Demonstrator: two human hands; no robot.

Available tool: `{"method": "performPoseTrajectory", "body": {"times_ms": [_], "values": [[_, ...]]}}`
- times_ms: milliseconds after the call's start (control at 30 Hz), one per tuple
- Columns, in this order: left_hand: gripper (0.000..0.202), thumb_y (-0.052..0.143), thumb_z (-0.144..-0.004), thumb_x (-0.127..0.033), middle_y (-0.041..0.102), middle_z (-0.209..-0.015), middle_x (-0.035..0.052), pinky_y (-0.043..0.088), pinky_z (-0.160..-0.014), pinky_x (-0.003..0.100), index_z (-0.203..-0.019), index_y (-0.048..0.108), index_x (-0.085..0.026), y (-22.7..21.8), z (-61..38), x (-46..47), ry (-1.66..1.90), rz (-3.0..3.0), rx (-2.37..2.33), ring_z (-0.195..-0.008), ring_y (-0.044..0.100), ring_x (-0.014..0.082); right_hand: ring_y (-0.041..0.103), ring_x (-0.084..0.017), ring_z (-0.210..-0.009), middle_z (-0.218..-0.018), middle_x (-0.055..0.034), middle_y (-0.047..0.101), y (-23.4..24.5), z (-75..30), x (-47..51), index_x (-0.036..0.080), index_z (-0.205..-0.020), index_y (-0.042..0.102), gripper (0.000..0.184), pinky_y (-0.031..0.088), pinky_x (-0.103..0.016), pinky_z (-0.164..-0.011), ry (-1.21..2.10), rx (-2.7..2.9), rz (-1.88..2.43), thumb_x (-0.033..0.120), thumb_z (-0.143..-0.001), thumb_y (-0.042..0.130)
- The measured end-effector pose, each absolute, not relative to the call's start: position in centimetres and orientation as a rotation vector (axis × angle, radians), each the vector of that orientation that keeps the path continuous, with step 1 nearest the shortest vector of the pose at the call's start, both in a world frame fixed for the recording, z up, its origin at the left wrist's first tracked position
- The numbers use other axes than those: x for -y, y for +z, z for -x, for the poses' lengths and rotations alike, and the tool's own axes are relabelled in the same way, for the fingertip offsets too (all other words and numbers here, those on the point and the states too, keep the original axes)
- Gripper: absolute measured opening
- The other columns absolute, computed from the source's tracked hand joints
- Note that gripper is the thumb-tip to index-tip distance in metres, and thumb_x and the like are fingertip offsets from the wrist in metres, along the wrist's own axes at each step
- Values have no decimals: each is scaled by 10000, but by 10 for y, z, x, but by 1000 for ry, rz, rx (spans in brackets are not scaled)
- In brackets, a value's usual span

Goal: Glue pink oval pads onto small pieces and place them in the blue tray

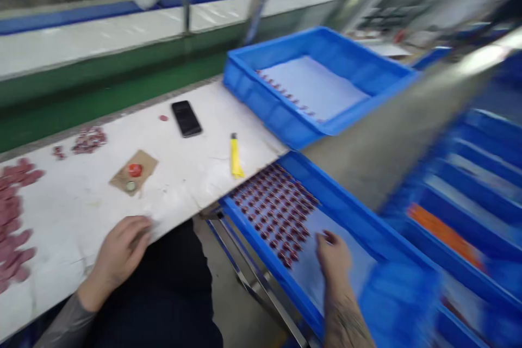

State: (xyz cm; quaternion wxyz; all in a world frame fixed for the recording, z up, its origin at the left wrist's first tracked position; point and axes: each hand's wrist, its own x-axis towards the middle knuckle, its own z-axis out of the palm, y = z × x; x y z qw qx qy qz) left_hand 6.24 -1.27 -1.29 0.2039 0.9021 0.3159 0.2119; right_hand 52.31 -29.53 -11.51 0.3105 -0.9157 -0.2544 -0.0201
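Small red pieces (277, 212) stand in tight diagonal rows on a white sheet, filling the far part of a blue plastic tray (265, 277). The tray sits on a metal rack (253, 283) just beside the white surface (183, 196).

Right hand (332, 258): over the sheet, just beside the nearest rows. Grip blurred, fingers curled; cannot tell whether it pinches a piece.

Left hand (120, 253): on the near edge of the surface, fingers loosely together. Cannot tell whether the grip holds anything.

Also on the surface: a heap of pinkish-red discs (14, 217) at far left, a smaller cluster of red pieces (89, 140), a cardboard square (132, 174) bearing a red piece, a black smartphone (186, 118) and a yellow tube (234, 156).

Beyond, a second blue tray (261, 100) holds a single line of red pieces (285, 95).
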Motion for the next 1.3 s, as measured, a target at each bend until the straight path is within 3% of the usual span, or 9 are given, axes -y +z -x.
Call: {"method": "performPoseTrajectory", "body": {"times_ms": [67,167,300,400,500,733,867,967,1300], "values": [[209,577,-915,-271,725,-1084,89,564,-918,368,-1089,686,-232,-11,-65,16,592,-2448,-911,-1032,681,237,487,-222,-450,-598,-48,507,-101,-512,275,295,-806,640,255,342,-381,-384,-137,623,2396,467,-919,491],[223,575,-920,-234,718,-1104,99,546,-938,391,-1116,681,-234,-10,-68,18,588,-2384,-922,-1062,663,241,639,-265,-638,-767,-110,663,-75,-472,222,216,-950,666,263,504,-411,-534,-152,694,2343,440,-854,568],[235,570,-918,-207,719,-1081,99,544,-904,401,-1128,673,-237,-6,-68,22,606,-2315,-849,-1016,665,238,674,-267,-796,-936,-123,695,-31,-382,123,192,-1057,641,199,579,-442,-690,34,1432,1880,295,-939,518],[247,549,-919,-174,718,-1051,98,545,-873,390,-1132,660,-235,1,-59,25,617,-2299,-774,-973,664,230,665,-269,-954,-1043,-96,697,-5,-322,54,281,-1092,673,255,582,-429,-822,169,1860,1664,179,-938,497],[269,556,-906,-149,721,-1036,90,548,-862,377,-1133,662,-249,9,-33,27,632,-2314,-743,-937,671,224,630,-270,-985,-1116,-87,681,10,-288,9,307,-1154,664,371,556,-434,-835,141,2332,1542,105,-957,423],[237,613,-872,-177,743,-986,65,581,-832,334,-1082,693,-251,7,63,18,875,-2206,-1245,-926,707,225,611,-238,-926,-1080,-75,685,13,-270,-27,276,-1070,671,334,526,-379,-779,-55,2810,1326,68,-955,437],[206,636,-866,-217,751,-987,53,584,-844,342,-1057,705,-253,4,92,15,916,-2121,-1475,-921,711,226,615,-256,-857,-1004,-97,693,6,-267,-30,215,-1005,672,270,514,-404,-706,-121,2875,1223,47,-925,477],[205,629,-882,-207,746,-1006,48,565,-888,340,-1071,698,-253,8,97,13,912,-2127,-1512,-961,700,218,620,-270,-932,-1044,-107,686,3,-269,-27,206,-1021,650,283,517,-418,-765,-148,2758,1192,21,-905,470],[203,558,-929,-208,695,-1084,67,528,-910,366,-1108,650,-234,7,30,-8,695,-2137,-1172,-1023,641,217,630,-234,-994,-1050,-86,657,14,-289,-17,232,-1054,594,223,562,-397,-838,91,2101,1303,74,-902,556]]}}
